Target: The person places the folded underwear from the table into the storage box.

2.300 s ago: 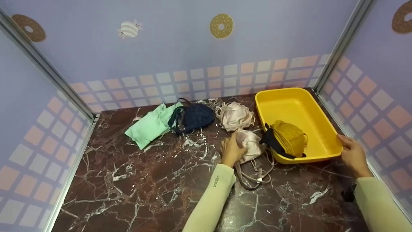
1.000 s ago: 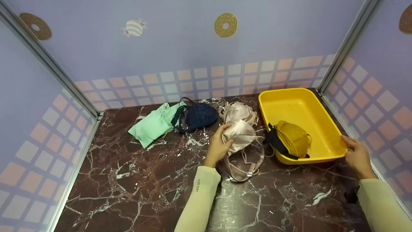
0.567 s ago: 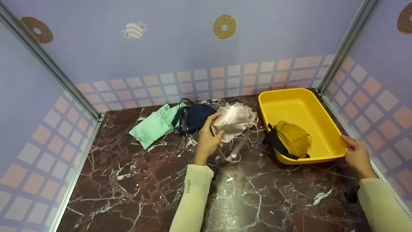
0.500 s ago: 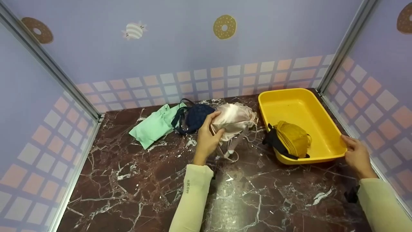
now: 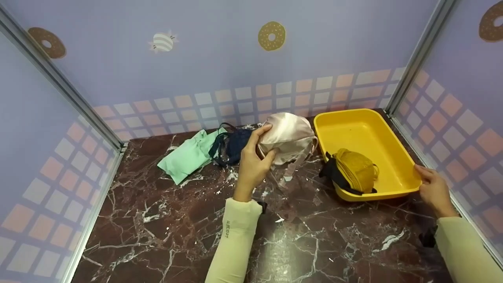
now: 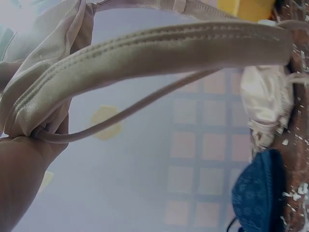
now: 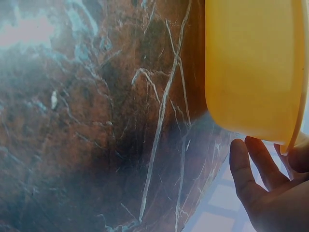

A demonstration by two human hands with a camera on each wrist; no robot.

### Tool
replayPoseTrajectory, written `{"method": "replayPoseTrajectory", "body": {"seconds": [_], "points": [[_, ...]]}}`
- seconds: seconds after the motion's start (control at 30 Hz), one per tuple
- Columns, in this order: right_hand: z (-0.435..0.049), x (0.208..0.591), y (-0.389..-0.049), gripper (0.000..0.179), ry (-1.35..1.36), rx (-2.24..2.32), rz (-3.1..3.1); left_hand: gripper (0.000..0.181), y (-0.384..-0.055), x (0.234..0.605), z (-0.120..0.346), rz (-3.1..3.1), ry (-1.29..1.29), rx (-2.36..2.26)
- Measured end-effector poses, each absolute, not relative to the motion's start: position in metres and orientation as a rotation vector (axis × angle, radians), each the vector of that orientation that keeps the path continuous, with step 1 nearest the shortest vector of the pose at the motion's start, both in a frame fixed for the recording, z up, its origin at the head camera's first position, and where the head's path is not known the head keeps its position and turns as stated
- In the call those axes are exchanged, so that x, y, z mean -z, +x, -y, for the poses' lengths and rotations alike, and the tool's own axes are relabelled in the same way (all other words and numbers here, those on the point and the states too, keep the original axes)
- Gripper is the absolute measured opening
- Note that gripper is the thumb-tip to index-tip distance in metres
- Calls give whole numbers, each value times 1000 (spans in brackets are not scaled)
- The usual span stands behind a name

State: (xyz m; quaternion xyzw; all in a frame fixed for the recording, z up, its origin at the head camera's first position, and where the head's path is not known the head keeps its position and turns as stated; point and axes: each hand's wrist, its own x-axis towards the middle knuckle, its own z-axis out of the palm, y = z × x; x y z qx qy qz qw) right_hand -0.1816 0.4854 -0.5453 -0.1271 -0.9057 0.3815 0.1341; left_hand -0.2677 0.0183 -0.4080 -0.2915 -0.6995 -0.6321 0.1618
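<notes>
My left hand (image 5: 253, 165) grips a pale pink satin bra (image 5: 289, 137), thumb in front and fingers behind. The bra is raised off the tabletop, its straps dangling below; one beige strap (image 6: 159, 50) spans the left wrist view. Behind it lies a second pale satin bra (image 6: 265, 94), mostly hidden in the head view. At the right, my right hand (image 5: 435, 190) pinches the near corner of a yellow tub (image 5: 367, 122) by its rim. A mustard-yellow bra (image 5: 355, 169) with black straps sits in the tub's near left corner, partly hanging over the rim.
Left of the held bra are a navy bra (image 5: 237, 145) and a mint green piece of cloth (image 5: 190, 157). They lie on a dark red marbled table (image 5: 177, 228). Patterned panels (image 5: 196, 67) enclose the back and both sides.
My left hand has picked the pale pink bra up from beside the tub, drawn it left and raised it in front of the second pale bra. The right hand stays at the tub's corner.
</notes>
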Motion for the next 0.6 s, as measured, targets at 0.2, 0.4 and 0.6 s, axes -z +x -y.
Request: {"method": "replayPoseTrajectory", "body": {"seconds": [0.2, 0.4, 0.6], "points": [[-486, 544, -181, 61, -378, -1136, 2622, 60, -271, 405, -29, 1948, -913, 1825], [-485, 541, -180, 58, -388, -1172, 2615, 56, -253, 371, -44, 1912, -967, 1902], [-484, 541, -181, 58, -385, -1179, 2606, 58, -252, 351, -63, 1805, -1086, 1900]]}}
